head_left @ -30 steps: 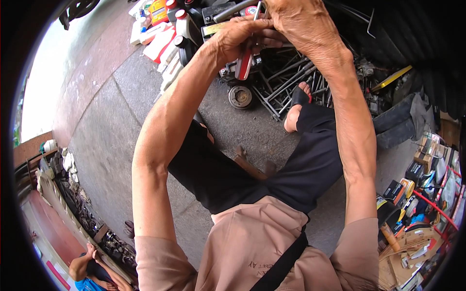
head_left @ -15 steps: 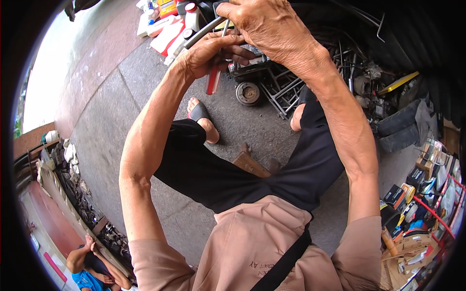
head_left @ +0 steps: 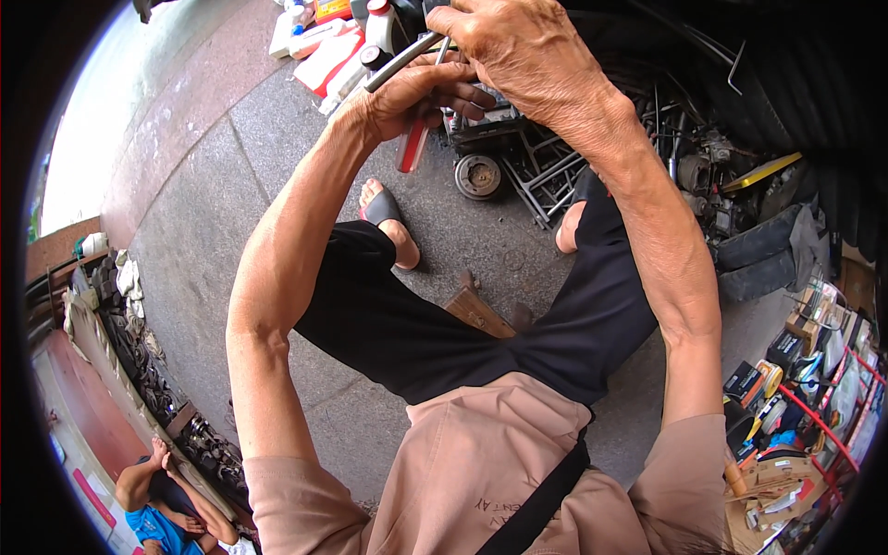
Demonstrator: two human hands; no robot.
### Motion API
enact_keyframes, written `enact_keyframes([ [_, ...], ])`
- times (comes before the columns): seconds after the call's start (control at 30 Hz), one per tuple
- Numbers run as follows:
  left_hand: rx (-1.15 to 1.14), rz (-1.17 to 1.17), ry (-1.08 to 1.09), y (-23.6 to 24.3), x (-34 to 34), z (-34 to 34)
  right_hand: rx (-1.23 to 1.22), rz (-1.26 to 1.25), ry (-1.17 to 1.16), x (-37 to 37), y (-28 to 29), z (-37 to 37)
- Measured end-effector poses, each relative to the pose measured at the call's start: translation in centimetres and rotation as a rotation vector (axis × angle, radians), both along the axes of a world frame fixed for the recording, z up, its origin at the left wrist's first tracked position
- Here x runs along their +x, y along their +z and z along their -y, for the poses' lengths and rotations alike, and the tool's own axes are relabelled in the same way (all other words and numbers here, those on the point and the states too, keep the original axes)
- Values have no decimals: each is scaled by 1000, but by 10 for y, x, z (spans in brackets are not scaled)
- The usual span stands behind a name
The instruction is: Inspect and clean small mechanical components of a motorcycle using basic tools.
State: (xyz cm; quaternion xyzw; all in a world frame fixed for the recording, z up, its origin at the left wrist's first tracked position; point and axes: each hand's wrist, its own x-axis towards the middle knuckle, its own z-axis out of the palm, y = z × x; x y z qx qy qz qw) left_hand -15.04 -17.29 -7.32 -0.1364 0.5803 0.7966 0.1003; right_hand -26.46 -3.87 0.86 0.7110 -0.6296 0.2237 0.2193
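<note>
A screwdriver with a clear red handle [head_left: 413, 148] points down out of my left hand [head_left: 425, 90], whose fingers are curled around it. Its thin shaft rises between the hands. Just above, my right hand [head_left: 532, 51] is closed at the upper end of a grey metal bar [head_left: 402, 63]. That bar slants down over the left wrist. The right fingertips are largely hidden behind the back of the hand, and what joins the bar's top end is cut off by the picture's edge.
Bottles [head_left: 378, 28] stand beyond my left hand. A round metal part [head_left: 478, 177] lies by a metal frame [head_left: 550, 171] and greasy parts. A wooden piece [head_left: 476, 310] is between my legs. Boxes [head_left: 743, 381] crowd the right; another person [head_left: 166, 518] sits lower left.
Both hands have shifted slightly right with the screwdriver and bar, as the whole view moves a little. The grip of each hand looks the same.
</note>
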Motion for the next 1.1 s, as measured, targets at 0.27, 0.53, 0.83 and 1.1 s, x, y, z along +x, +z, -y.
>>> enact_keyframes([
  [0.27,-2,1,18,1,1,0,-1,40,42,-2,4,-2],
  [0.53,24,22,87,-4,0,-1,17,47,154,-18,0,1],
  [0.83,48,9,156,-3,-6,-1,145,-53,26,-22,-2,14],
  [1.1,44,46,107,-2,-2,3,113,45,147,-16,9,12],
])
